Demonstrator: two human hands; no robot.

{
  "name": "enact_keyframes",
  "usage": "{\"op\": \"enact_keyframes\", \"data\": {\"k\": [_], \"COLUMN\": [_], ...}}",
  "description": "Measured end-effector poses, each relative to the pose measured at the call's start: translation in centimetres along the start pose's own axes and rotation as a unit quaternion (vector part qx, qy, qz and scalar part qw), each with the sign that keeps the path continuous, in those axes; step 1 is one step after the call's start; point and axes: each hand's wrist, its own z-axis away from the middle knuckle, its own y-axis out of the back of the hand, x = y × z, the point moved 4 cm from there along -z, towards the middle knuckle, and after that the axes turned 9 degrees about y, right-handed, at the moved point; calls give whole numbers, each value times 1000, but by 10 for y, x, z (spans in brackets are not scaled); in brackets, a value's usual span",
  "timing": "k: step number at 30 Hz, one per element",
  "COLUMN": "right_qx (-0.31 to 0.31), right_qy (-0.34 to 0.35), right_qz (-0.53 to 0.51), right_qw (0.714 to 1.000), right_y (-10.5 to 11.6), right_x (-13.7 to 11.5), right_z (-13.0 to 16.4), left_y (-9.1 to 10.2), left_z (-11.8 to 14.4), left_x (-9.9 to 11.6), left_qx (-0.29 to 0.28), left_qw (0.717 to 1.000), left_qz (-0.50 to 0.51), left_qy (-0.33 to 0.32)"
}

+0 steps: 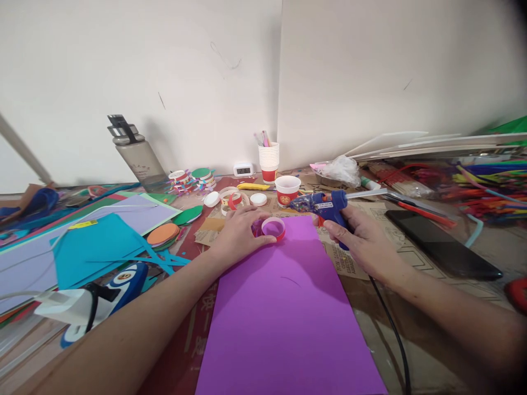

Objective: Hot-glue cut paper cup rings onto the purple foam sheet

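A smooth, matte purple sheet (284, 307), long and rectangular, lies flat nearest the camera on a cluttered table (432, 351) covered with printed cardboard. At its far edge stands a short red paper ring (274, 227); the left hand (239, 233) pinches the ring's side between curled fingers. Just right of it, the right hand (364, 241) is clenched around the grip of a blue plastic glue gun (325, 207), nozzle pointing left toward the ring. Beyond stand a red paper cup (287, 190) and a bare pale wall (197, 77).
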Motion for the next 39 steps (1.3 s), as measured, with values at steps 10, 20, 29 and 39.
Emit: {"op": "enact_keyframes", "data": {"k": [10, 20, 29, 39], "right_qx": [-3, -16, -25, -1], "right_qy": [-5, 10, 0, 2], "right_qz": [-17, 9, -1, -8], "right_qw": [1000, 1000, 1000, 1000], "right_y": [-2, -3, -6, 0], "right_x": [6, 0, 0, 0], "right_z": [1, 2, 3, 3], "left_y": [1, 4, 3, 3], "left_z": [1, 1, 1, 0], "left_x": [5, 7, 3, 1], "left_qx": [-4, -7, -12, -4], "left_qw": [1000, 1000, 1000, 1000], "left_qz": [-5, 2, 2, -10], "left_qy": [-17, -5, 0, -19]}}
